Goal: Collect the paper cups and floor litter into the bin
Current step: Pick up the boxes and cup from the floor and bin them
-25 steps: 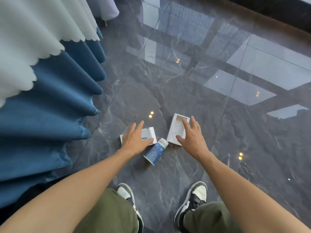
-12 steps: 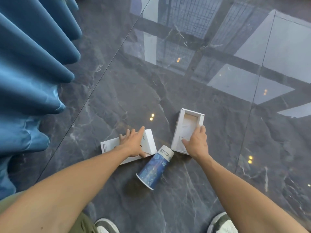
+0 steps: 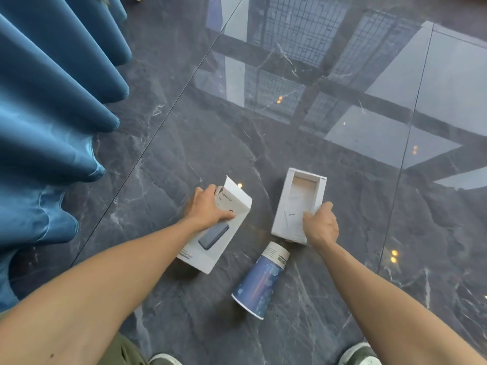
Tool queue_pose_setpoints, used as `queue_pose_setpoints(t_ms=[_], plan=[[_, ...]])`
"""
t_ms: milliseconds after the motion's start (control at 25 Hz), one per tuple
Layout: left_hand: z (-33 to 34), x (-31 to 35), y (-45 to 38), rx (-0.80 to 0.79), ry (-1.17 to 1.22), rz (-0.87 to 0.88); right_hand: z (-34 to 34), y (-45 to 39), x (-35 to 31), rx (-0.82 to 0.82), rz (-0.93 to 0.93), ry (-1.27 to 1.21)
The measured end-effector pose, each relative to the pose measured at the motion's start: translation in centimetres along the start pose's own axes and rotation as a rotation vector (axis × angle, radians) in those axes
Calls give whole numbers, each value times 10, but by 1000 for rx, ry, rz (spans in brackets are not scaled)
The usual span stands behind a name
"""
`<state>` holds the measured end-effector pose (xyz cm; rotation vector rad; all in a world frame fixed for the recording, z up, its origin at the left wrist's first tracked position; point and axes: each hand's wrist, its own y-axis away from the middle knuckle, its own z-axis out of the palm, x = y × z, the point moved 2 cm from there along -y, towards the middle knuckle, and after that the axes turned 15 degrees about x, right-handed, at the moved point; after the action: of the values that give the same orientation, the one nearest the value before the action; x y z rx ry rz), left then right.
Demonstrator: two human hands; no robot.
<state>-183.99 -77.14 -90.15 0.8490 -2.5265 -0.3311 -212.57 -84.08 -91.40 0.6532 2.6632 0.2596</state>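
Dark floor, open beyond boxes.

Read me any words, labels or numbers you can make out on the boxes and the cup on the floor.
None can be read with confidence.
White cardboard box with a phone picture, in the left hand: small print on flap and bottom edge, blurred.
Open white box tray, in the right hand: tiny label, unreadable.
Blue paper cup: printed band near its base, too small.

Blue curtain folds crowd your left side. Floor ahead and to the right lies open. Betw. your arms: tipped blue cup, flanked by white box and open tray.
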Motion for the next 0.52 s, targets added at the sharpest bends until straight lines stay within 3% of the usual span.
queue_pose_setpoints(t_ms=[160, 320, 520], plan=[[-16, 16, -16, 14, 283, -92, -28, -3, -35, 24, 57, -257], [-30, 33, -21, 3, 631, -285, -48, 8, -72, -95, 50, -564], [-51, 46, 3, -80, 910, -429, -62, 37, -88, -182, -223, -459]])
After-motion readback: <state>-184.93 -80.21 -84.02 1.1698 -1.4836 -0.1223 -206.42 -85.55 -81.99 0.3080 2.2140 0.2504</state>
